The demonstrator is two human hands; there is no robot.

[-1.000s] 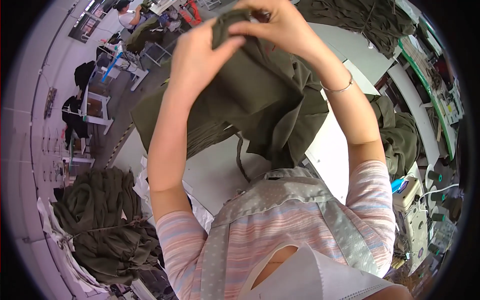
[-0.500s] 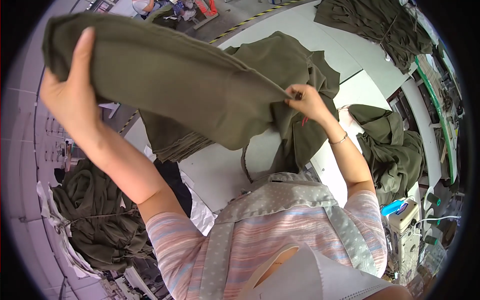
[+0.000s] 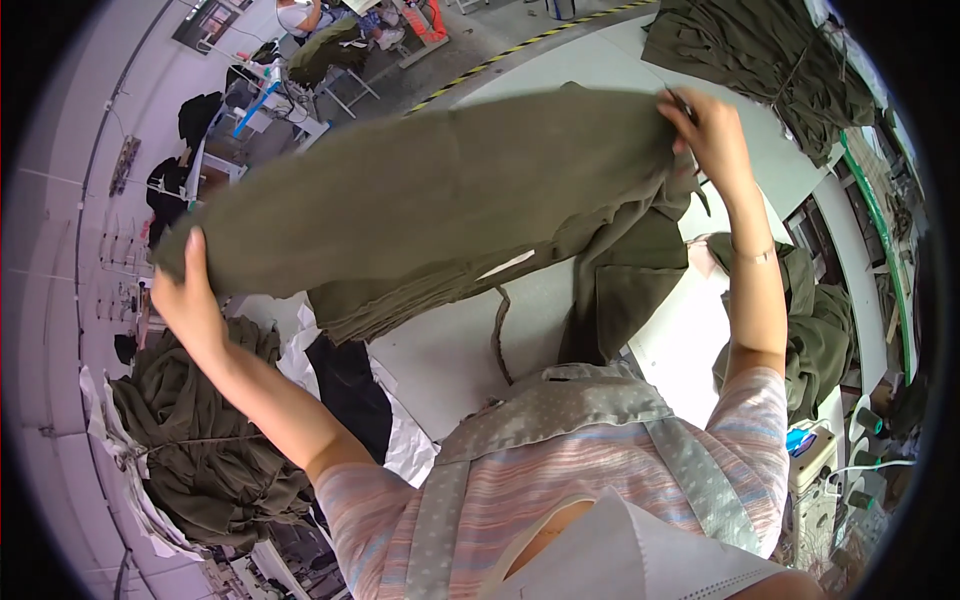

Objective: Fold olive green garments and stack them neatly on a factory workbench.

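A long dark olive-green fabric piece (image 3: 440, 190) is stretched between my two hands above the white table (image 3: 440, 345). At its left end, my left hand (image 3: 190, 305) is closed on the edge, thumb up on the cloth. My right hand (image 3: 715, 140) pinches the far right corner. A small dark pointed tool also shows at those right fingers, its kind unclear. Beneath the stretched cloth lies a stack of olive fabric pieces (image 3: 395, 305), partly hidden. More olive cloth (image 3: 635, 300) hangs toward me on the right, and a narrow fabric strip (image 3: 500, 335) lies on the table.
Bundled olive garments lie at left (image 3: 215, 440), at right (image 3: 820, 340) and far right (image 3: 755, 60). Black cloth (image 3: 350, 395) and white paper sit by my left arm. A sewing machine (image 3: 815, 460) with thread cones stands right. Another person (image 3: 300, 18) sits far off.
My right hand has moved right and away from me, drawing the fabric taut. My left hand has come lower and nearer, so the piece now spans wider across the table.
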